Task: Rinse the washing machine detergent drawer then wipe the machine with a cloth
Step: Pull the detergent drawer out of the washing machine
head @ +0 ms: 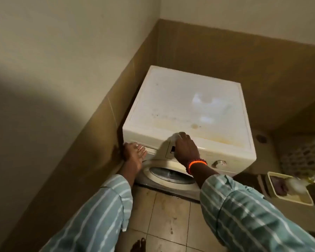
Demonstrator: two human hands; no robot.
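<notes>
My left hand [135, 153] lies open, palm up, against the detergent drawer [149, 149] at the washing machine's [185, 106] front left corner. My right hand [185, 149] clutches a white cloth [174, 138] on the top's front edge.

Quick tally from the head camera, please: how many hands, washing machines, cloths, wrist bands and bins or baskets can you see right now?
Hands: 2, left hand and right hand
Washing machine: 1
White cloth, under the right hand: 1
Orange wrist band: 1
Bins or baskets: 2, cream bin and perforated laundry basket
Total: 7
</notes>
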